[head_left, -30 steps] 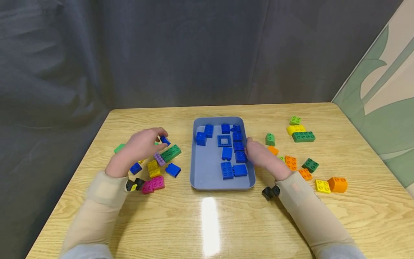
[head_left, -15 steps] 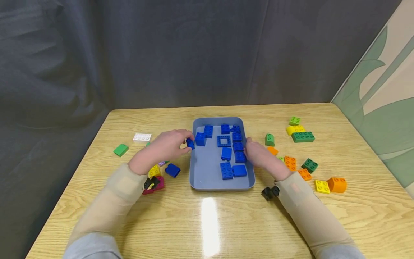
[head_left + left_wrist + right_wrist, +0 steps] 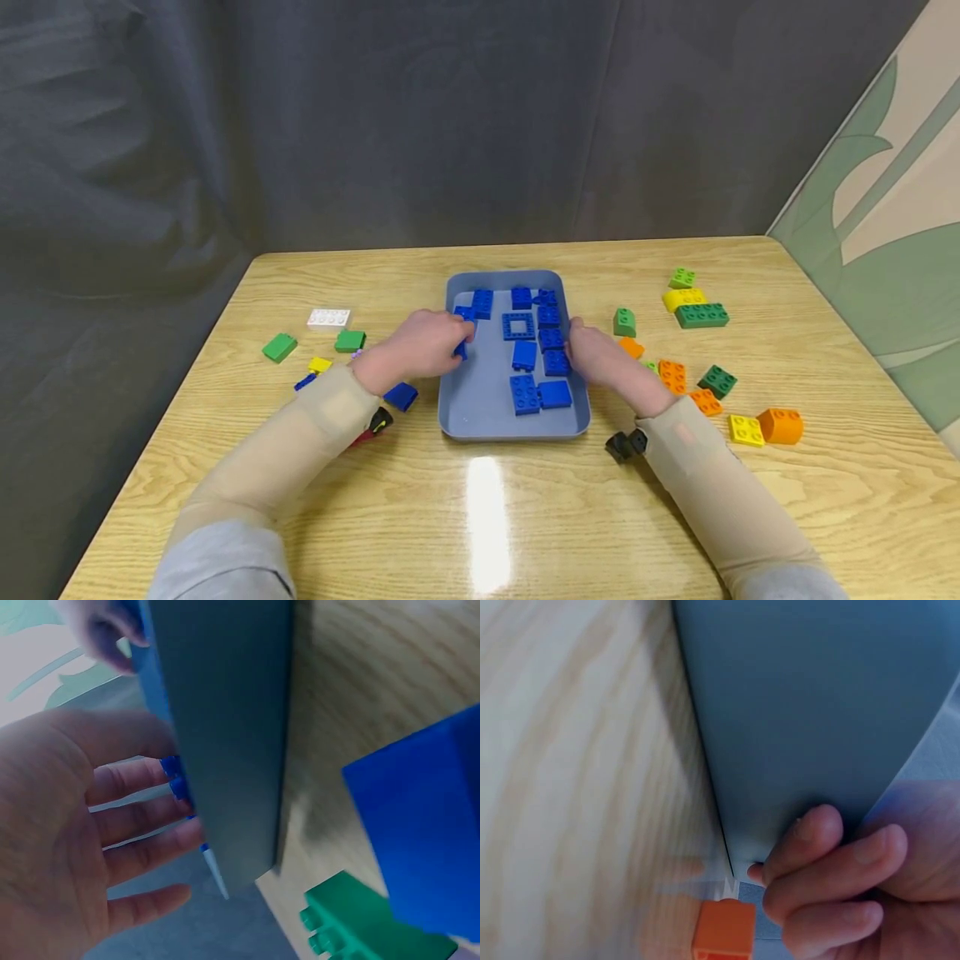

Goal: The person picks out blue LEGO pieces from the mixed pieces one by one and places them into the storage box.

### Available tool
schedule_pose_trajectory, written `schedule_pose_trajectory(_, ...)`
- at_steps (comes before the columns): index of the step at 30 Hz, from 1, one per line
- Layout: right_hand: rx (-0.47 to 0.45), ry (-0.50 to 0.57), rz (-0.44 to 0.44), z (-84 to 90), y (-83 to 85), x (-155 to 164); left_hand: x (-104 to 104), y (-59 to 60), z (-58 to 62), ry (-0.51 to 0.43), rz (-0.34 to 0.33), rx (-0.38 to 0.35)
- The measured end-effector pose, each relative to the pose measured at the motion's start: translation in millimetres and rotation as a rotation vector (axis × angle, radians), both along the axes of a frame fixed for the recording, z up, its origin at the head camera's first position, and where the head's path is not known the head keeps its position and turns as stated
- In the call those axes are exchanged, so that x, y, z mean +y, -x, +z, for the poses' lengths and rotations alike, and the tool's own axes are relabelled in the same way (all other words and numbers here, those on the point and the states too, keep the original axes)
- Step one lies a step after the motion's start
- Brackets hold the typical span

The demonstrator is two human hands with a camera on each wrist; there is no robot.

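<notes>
— Blue brick [image 3: 462, 349]: status?
— My left hand [image 3: 426, 343] pinches it over the grey tray's [image 3: 480, 410] left side, beside other blue bricks [image 3: 534, 348].
— Right hand [image 3: 597, 355]?
— Fingers curled on the tray's right rim, orange brick [image 3: 632, 347] alongside on the worktop [image 3: 525, 517].

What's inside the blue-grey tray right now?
The tray holds only blue bricks, among them a square frame piece. The left hand reaches over its left rim and pinches a small blue brick; whatever lies beneath that hand is covered.
</notes>
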State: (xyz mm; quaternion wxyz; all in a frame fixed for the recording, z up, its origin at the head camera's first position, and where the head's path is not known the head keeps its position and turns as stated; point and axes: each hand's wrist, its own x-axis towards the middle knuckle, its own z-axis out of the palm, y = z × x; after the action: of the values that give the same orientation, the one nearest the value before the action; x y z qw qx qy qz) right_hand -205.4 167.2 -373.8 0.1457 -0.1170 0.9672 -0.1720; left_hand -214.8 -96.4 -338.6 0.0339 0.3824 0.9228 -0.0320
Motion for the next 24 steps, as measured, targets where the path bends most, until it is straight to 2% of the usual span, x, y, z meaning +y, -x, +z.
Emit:
schedule_pose_trajectory(5, -0.002, 0.005, 0.001, -0.4, 0.1, -0.1, 3.0, 2.6, -8.2, 0.026, -0.02, 0.024)
schedule_pose_trajectory(10, 0.006, 0.008, 0.006, -0.1, -0.3, -0.1, 4.8, 4.4, -14.2, 0.053, -0.014, 0.013)
schedule_pose_trajectory(19, 0.003, 0.014, 0.006, 1.0, -1.3, -0.3, 6.7, 4.3, -15.7, 0.084, 0.006, -0.029)
schedule_pose_trajectory(24, 0.004, 0.013, 0.009, 1.3, -1.3, 0.1, 6.7, 4.5, -16.4, 0.081, 0.006, -0.028)
